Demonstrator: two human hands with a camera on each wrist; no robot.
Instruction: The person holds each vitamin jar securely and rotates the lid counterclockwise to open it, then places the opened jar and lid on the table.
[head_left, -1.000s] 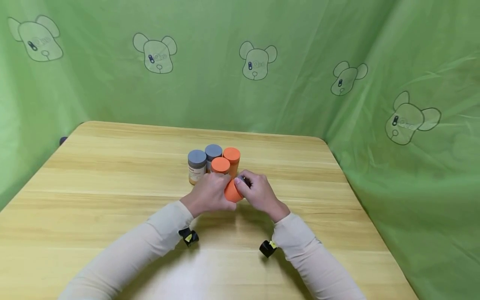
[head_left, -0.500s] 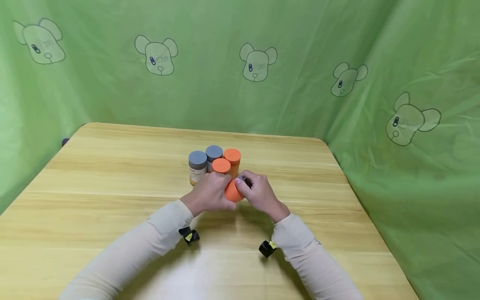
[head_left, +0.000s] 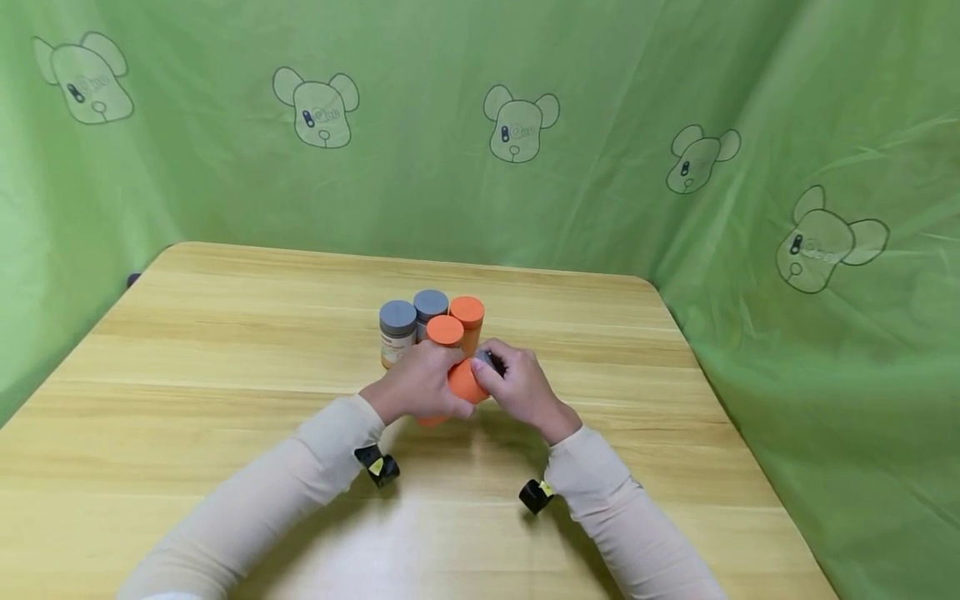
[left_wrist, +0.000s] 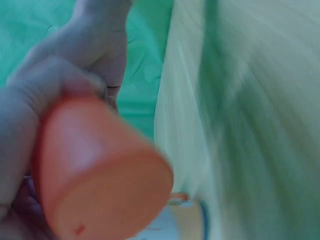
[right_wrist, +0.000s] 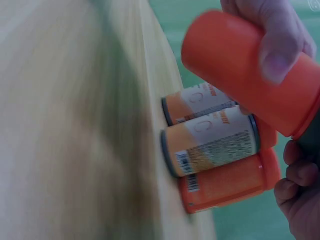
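An orange jar [head_left: 467, 382] is held tilted above the table in both hands. My left hand [head_left: 423, 385] grips its body, the thumb lying along the near side. At the other end my right hand [head_left: 521, 387] grips the dark grey lid [right_wrist: 313, 131], its fingers curled round it. The left wrist view shows the jar's flat base [left_wrist: 112, 197] facing the camera. Just behind the hands stand two jars with orange lids, one near [head_left: 446, 331] and one farther back [head_left: 467, 312]. My left hand partly hides the nearer one.
Left of the orange-lidded jars stand two grey-lidded jars, a front one [head_left: 397, 317] and a rear one [head_left: 431, 304]. All stand close together on the wood-grain table [head_left: 225, 333]. A green curtain [head_left: 420, 192] hangs behind and at the sides.
The held jar has tipped slightly, so more orange shows below my left hand and more of the grey lid shows by my right. My left hand has turned a little; the standing jars are unchanged.
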